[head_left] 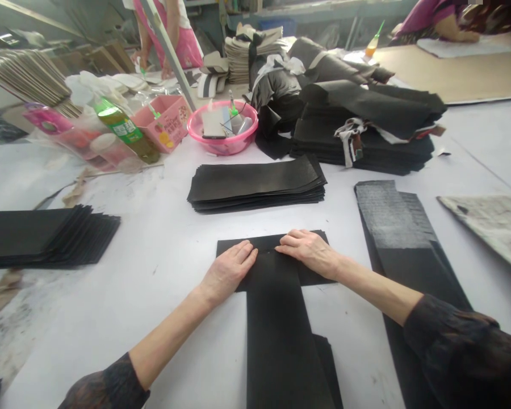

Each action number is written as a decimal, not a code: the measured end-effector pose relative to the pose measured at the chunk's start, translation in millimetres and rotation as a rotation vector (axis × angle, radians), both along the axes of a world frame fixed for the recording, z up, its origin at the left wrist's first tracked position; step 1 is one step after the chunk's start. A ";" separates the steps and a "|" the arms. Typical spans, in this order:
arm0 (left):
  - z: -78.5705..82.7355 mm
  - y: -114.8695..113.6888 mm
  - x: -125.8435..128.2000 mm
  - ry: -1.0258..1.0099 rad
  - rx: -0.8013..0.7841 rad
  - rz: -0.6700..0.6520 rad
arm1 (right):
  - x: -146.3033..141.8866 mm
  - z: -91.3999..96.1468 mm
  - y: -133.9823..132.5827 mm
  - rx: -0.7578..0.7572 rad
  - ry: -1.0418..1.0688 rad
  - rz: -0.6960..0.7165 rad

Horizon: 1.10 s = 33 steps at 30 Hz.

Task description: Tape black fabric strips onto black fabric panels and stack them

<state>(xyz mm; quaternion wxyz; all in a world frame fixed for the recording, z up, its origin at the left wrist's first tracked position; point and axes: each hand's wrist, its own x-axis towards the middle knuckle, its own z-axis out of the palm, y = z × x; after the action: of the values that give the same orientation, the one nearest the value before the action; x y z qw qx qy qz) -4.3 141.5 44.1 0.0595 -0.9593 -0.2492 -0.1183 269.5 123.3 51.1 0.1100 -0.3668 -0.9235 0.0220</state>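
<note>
Two black sheet pieces lie in a T on the white tabletop. A long black strip (276, 335) runs toward me, and its far end overlaps a crosswise black piece (319, 274). My left hand (234, 264) lies with its fingers stretched over the left side of the overlap. On the right side, my right hand (306, 250) rests with fingers extended, pressing the same end. A small gap separates the two hands. What lies under the fingertips is hidden. Beneath the long strip, another black piece (327, 363) sticks out at the lower right.
Beyond my hands sits a stack of black pieces (255, 182); another stack (34, 236) is at left. Black strips with greyish ends (404, 221) lie at right. Farther back are a pink basin (223, 146), a green-labelled bottle (125, 130) and bundled black material (366, 136). Two people work behind.
</note>
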 end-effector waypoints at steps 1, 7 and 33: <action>-1.9 0.3 -1.2 -0.014 -0.006 0.003 | 0.3 -1.1 -0.2 0.003 0.007 0.000; -20.1 2.2 -10.1 -0.084 -0.101 0.054 | 0.4 -2.7 -0.7 0.011 0.030 -0.017; -12.3 0.5 10.6 -0.076 -0.062 0.191 | -31.6 4.3 -31.5 0.077 0.100 -0.257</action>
<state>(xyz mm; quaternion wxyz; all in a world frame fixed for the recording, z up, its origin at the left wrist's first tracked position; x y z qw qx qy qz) 6.3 142.0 31.8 0.0312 -0.9274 -0.3453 -0.1407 237.9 91.8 55.3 0.1719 -0.4758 -0.8626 -0.0093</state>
